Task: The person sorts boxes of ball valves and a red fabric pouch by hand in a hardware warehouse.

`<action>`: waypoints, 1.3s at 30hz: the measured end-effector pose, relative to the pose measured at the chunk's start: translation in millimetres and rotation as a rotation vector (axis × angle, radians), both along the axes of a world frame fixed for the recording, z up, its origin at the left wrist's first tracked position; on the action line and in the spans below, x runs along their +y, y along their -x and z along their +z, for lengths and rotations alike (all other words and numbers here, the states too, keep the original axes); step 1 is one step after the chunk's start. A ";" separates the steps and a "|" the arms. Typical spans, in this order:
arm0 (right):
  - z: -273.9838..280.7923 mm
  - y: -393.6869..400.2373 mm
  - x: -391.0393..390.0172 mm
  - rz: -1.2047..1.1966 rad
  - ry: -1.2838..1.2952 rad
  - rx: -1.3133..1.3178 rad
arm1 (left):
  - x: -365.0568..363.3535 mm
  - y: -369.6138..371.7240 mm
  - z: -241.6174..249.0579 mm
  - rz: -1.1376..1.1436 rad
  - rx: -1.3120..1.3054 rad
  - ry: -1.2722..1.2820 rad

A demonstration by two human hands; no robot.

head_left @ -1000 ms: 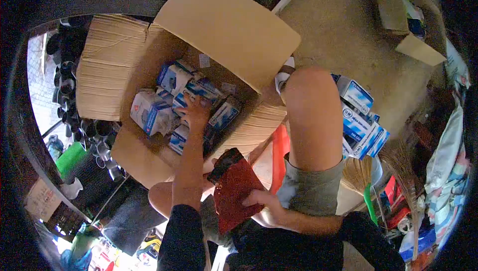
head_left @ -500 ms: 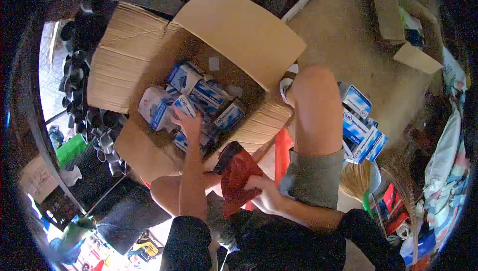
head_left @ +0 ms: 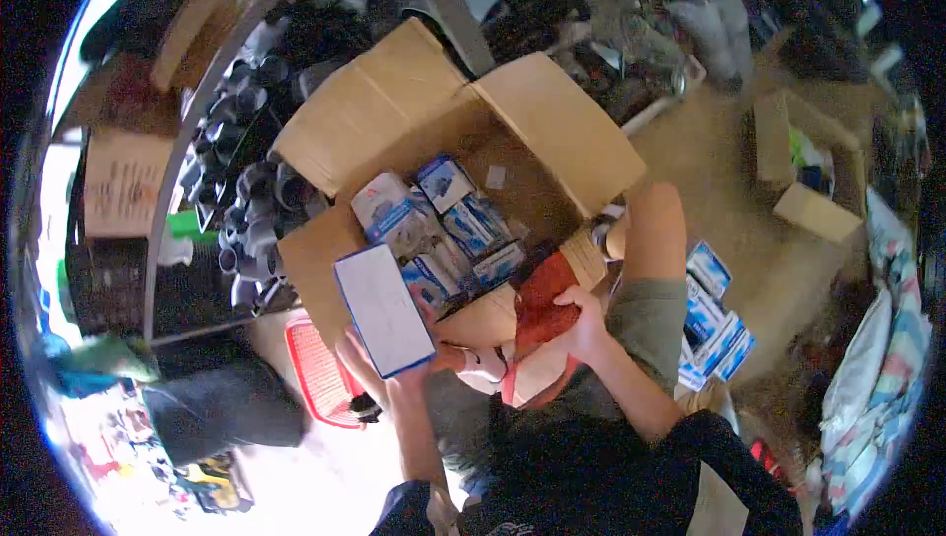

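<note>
My left hand is closed on a white box with blue edges, lifted above the near left side of the large cardboard carton. The box hides most of the fingers. A dark red cloth is gripped in my right hand, near the carton's right front flap. Inside the open carton lie several blue and white boxes and a white box with a red mark at its left.
More blue and white boxes are stacked on the floor right of my knee. A red plastic basket stands at the lower left. Dark pipe fittings fill a rack at the left. Another open carton is at the upper right.
My left hand has come out of the carton toward me with a white box. The red cloth is still in my right hand, now higher and further right. The view has shifted.
</note>
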State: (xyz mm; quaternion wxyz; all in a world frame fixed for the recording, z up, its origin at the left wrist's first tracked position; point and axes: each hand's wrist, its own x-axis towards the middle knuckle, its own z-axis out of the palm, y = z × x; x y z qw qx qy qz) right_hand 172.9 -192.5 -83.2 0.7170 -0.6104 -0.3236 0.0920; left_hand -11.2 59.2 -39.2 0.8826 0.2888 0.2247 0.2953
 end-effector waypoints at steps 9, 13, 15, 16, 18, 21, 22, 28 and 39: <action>198.6 0.7 42.3 0.305 0.362 0.030 | -58.6 -8.3 -2.5 -0.164 0.010 0.305; 234.2 37.7 92.3 0.151 0.858 -0.847 | -80.3 -15.9 32.7 -0.250 -0.108 0.278; 219.8 50.4 104.5 0.177 0.773 -0.796 | -82.2 -22.2 34.4 -0.126 -0.140 0.318; 214.3 55.9 107.9 0.197 0.729 -0.768 | -79.8 -20.1 39.5 -0.153 -0.236 0.337; 211.6 67.2 100.6 0.298 0.763 -0.894 | -69.9 -16.1 54.7 -0.197 -0.426 0.360; 209.8 96.0 79.6 0.378 0.769 -0.812 | -58.1 -10.1 58.7 -0.116 -0.490 0.493; 209.9 98.5 78.2 0.372 0.766 -0.818 | -55.5 -9.3 67.5 -0.044 -0.226 0.323; 241.4 91.1 101.9 0.328 0.775 -0.893 | -55.2 -22.2 60.5 -0.095 -0.155 0.340; 227.7 52.5 166.4 0.164 0.753 -0.864 | -62.4 -7.1 62.4 0.026 -0.155 0.089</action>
